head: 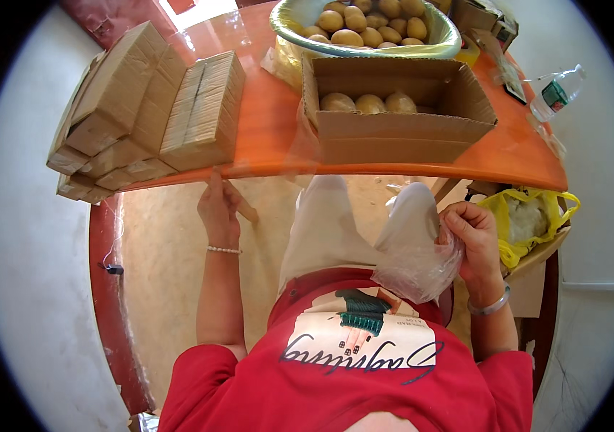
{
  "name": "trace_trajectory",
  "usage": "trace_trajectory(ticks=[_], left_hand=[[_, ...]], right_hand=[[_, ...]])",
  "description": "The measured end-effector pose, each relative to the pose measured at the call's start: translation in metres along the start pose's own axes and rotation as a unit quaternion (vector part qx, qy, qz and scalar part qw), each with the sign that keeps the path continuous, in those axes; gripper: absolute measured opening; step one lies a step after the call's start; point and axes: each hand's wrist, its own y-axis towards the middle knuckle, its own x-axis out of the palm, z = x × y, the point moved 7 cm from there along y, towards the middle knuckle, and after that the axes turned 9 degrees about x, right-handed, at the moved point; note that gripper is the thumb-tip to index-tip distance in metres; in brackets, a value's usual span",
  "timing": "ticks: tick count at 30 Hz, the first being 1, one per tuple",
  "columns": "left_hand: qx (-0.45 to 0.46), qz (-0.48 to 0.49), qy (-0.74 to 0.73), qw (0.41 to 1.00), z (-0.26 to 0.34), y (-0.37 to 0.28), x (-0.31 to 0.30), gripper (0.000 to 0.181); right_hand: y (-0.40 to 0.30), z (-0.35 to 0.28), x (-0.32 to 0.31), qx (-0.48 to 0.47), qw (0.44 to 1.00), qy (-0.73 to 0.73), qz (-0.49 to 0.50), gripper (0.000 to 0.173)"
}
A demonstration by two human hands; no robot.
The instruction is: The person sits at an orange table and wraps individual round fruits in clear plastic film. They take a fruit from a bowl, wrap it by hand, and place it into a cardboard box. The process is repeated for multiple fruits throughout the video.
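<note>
Bunched in the fingers of my right hand (471, 232) is a clear thin plastic bag (420, 267), which hangs over my lap. My left hand (218, 208) is by the table's front edge, fingers apart and slightly blurred, with nothing visible in it. Ahead of me an open cardboard box (399, 137) sits on the orange table (266, 108). Three plastic-wrapped round fruits (370, 104) lie in a row inside the box. Behind it stands a wide basin (450, 46) lined with plastic, heaped with several unwrapped brown fruits (347, 38).
Closed cardboard boxes (118, 102) are stacked at the table's left, beside another carton (201, 108). A plastic bottle (555, 97) and a phone (516, 93) lie at the right. Below the right edge, a yellow plastic bag (493, 248) rests in a carton. An adapter (115, 269) hangs at left.
</note>
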Motion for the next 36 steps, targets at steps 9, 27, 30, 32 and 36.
trace_trajectory(ticks=[9, 27, 30, 32, 36], left_hand=[[0.012, -0.039, -0.069, 0.997, -0.001, 0.002, 0.000, 0.017], [-0.117, -0.069, 0.061, 0.989, -0.029, -0.032, 0.005, 0.010], [-0.162, -0.079, 0.042, 0.983, -0.050, -0.029, 0.012, 0.009], [-0.155, -0.089, 0.019, 0.984, -0.051, -0.027, 0.022, 0.008], [-0.155, -0.121, -0.066, 0.978, -0.039, -0.038, 0.049, 0.009]], right_hand=[[0.003, 0.003, 0.000, 0.001, 1.000, -0.013, 0.000, 0.010], [0.004, 0.006, -0.004, 0.012, 1.000, -0.001, -0.002, 0.010], [0.005, 0.006, -0.004, 0.012, 1.000, -0.005, -0.003, 0.009], [0.005, 0.005, -0.004, 0.008, 1.000, -0.001, -0.006, 0.009], [0.005, 0.004, -0.008, 0.003, 1.000, 0.007, 0.000, 0.008]])
